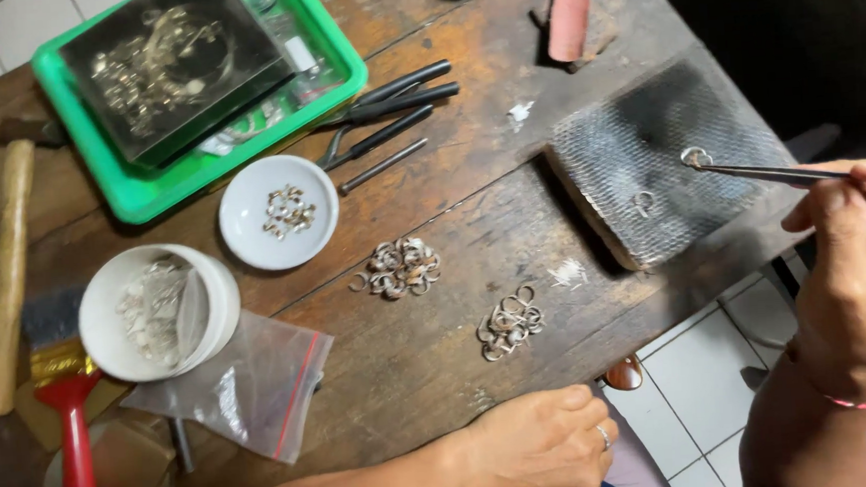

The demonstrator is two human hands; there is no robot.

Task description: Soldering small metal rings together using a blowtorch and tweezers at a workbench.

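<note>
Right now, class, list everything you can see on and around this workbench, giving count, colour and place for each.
soldering block: one, charred grey, right on the wooden table
small rings: two, silver, on the block; one at the tweezer tips
tweezers: one, dark metal, over the block
ring piles: two, silver, centre
dish: one, white, holding small parts
tub: one, white, left
plastic bag: one, clear, front left
tray: one, green, top left
pliers: dark handles, count unclear, beside the tray
hammer: one, wooden handle, far left
brush: one, red handle, front left
left hand: resting on the front edge
right hand: holding the tweezers
</note>
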